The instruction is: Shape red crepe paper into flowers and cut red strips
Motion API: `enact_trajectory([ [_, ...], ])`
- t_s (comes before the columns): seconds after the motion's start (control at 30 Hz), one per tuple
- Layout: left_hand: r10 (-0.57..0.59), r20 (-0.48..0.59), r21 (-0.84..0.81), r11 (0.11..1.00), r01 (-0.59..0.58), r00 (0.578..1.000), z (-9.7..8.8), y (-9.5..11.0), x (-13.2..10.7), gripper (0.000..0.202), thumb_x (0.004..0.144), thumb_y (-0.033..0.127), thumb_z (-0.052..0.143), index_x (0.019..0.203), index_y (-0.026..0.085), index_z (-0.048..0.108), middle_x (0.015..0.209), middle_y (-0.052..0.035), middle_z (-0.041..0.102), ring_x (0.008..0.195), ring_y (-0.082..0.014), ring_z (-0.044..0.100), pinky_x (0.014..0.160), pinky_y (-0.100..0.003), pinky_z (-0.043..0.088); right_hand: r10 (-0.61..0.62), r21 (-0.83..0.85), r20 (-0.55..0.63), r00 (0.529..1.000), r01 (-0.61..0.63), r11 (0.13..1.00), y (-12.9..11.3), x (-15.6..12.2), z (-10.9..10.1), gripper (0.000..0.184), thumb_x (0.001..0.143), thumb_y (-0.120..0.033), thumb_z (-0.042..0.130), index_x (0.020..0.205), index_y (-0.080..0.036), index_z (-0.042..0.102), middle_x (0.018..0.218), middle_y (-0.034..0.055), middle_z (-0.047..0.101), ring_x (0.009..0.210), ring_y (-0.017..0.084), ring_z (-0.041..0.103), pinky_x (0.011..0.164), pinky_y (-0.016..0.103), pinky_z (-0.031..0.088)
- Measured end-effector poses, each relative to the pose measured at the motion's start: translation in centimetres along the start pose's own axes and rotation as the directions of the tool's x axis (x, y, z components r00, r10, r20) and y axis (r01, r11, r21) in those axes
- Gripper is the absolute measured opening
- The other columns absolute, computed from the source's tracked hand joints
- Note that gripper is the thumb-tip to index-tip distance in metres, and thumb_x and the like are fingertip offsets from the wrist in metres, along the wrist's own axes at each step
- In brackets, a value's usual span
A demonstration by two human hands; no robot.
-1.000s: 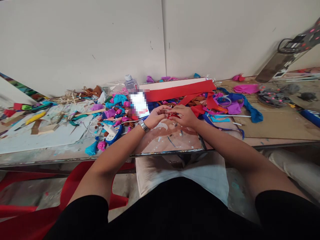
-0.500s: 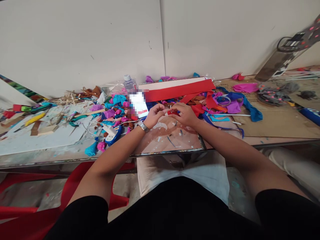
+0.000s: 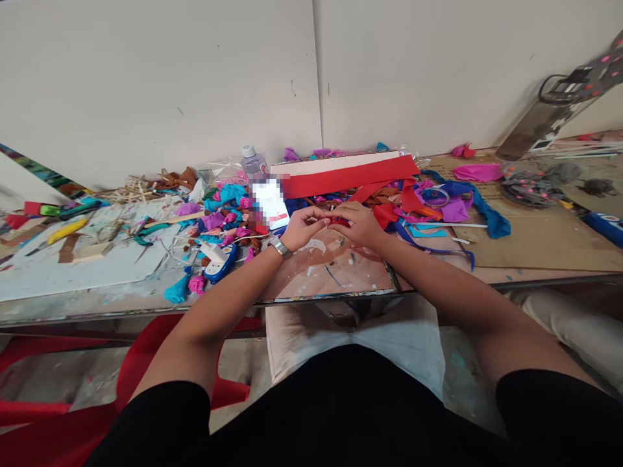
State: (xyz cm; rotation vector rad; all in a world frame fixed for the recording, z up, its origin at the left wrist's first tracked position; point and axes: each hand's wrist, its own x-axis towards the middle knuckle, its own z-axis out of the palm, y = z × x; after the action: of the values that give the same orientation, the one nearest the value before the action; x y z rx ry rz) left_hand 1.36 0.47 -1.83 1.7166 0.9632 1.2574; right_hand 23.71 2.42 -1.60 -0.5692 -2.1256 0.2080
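Right of phone [image 3: 273, 201]: right hand [image 3: 359, 225] pinches crumpled red scrap [image 3: 339, 222]; left hand [image 3: 305, 227] grip unclear. Slack pinch could loosen scrap.

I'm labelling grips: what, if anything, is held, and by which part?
The right hand pinches a red piece; the exact part is hidden by the grip. Whether the left hand grips it too cannot be told.

Red scrap [image 3: 339, 222] partly hidden by hands [image 3: 364, 226]
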Motion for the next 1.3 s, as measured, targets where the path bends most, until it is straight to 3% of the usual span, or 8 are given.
enact_trajectory([
  [0.27, -0.037, 0.052, 0.038, 0.999, 0.035, 0.998, 0.1, 0.3, -0.1, 0.051, 0.079, 0.066, 0.085, 0.088, 0.016, 0.077, 0.083, -0.0041, 0.074, 0.071, -0.0135, 0.061, 0.07, -0.028, 0.047, 0.039, -0.019, -0.005, 0.999, -0.039, 0.999, 0.6, 0.0, 0.1, 0.05, 0.097, -0.07, 0.065, 0.107, -0.025, 0.084, 0.104, 0.0114, 0.082, 0.102, 0.029, 0.074, 0.098, 0.045, 0.054],
  [0.53, -0.044, 0.052, 0.046, 0.998, 0.042, 0.998, -0.4, 0.4, 0.2, 0.037, 0.08, 0.051, 0.085, 0.083, 0.016, 0.075, 0.078, -0.0018, 0.07, 0.069, -0.0131, 0.058, 0.07, -0.029, 0.045, 0.014, -0.022, 0.008, 1.0, -0.014, 1.0, 0.6, 0.0, -0.1, 0.048, 0.098, -0.067, 0.065, 0.117, -0.027, 0.083, 0.108, 0.0103, 0.082, 0.105, 0.029, 0.074, 0.102, 0.045, 0.054],
  [0.67, -0.065, 0.099, 0.079, 0.995, 0.057, 0.993, -0.6, 0.2, 0.2, 0.033, 0.08, 0.047, 0.083, 0.08, 0.015, 0.073, 0.078, -0.002, 0.07, 0.069, -0.0131, 0.057, 0.069, -0.028, 0.043, -0.018, -0.025, 0.068, 0.998, 0.02, 1.0, 1.1, 0.0, 0.1, 0.048, 0.101, -0.065, 0.061, 0.124, -0.029, 0.083, 0.111, 0.0105, 0.081, 0.106, 0.029, 0.073, 0.098, 0.045, 0.055],
  [0.8, -0.074, 0.141, 0.1, 0.993, 0.06, 0.987, -0.6, -0.1, 0.2, 0.036, 0.08, 0.049, 0.084, 0.081, 0.015, 0.073, 0.078, -0.0023, 0.07, 0.069, -0.013, 0.058, 0.069, -0.028, 0.044, -0.068, -0.018, 0.118, 0.991, 0.07, 0.997, 1.5, 0.0, 0.2, 0.048, 0.103, -0.066, 0.057, 0.115, -0.028, 0.085, 0.108, 0.0102, 0.081, 0.103, 0.028, 0.074, 0.093, 0.043, 0.054],
  [1.03, 0.042, 0.065, -0.004, 0.999, -0.041, 0.997, -0.3, 0.0, 0.1, 0.041, 0.083, 0.054, 0.084, 0.098, 0.017, 0.073, 0.094, -0.0046, 0.072, 0.081, -0.015, 0.063, 0.076, -0.029, 0.051, 0.024, 0.012, -0.011, 1.0, -0.024, 1.0, 0.6, 0.3, -0.4, 0.05, 0.096, -0.071, 0.066, 0.102, -0.024, 0.081, 0.1, 0.0102, 0.08, 0.097, 0.028, 0.073, 0.094, 0.044, 0.054],
  [1.17, 0.116, 0.058, 0.009, 0.993, -0.117, 0.992, -0.3, 0.1, 0.0, 0.039, 0.085, 0.054, 0.084, 0.1, 0.019, 0.076, 0.106, -0.0076, 0.073, 0.098, -0.02, 0.067, 0.085, -0.032, 0.054, 0.066, 0.081, -0.059, 0.996, -0.061, 0.995, 0.3, 0.4, -0.5, 0.053, 0.091, -0.076, 0.069, 0.093, -0.023, 0.078, 0.095, 0.009, 0.079, 0.092, 0.027, 0.073, 0.091, 0.044, 0.054],
  [1.3, 0.091, 0.06, -0.036, 0.995, -0.089, 0.994, -0.2, 0.0, 0.0, 0.043, 0.085, 0.056, 0.085, 0.107, 0.02, 0.076, 0.11, -0.0084, 0.074, 0.103, -0.0208, 0.069, 0.089, -0.033, 0.055, 0.104, 0.154, -0.079, 0.991, -0.091, 0.984, 0.1, 0.4, -0.4, 0.056, 0.086, -0.08, 0.071, 0.089, -0.024, 0.076, 0.093, 0.0088, 0.079, 0.088, 0.026, 0.072, 0.087, 0.043, 0.055],
])
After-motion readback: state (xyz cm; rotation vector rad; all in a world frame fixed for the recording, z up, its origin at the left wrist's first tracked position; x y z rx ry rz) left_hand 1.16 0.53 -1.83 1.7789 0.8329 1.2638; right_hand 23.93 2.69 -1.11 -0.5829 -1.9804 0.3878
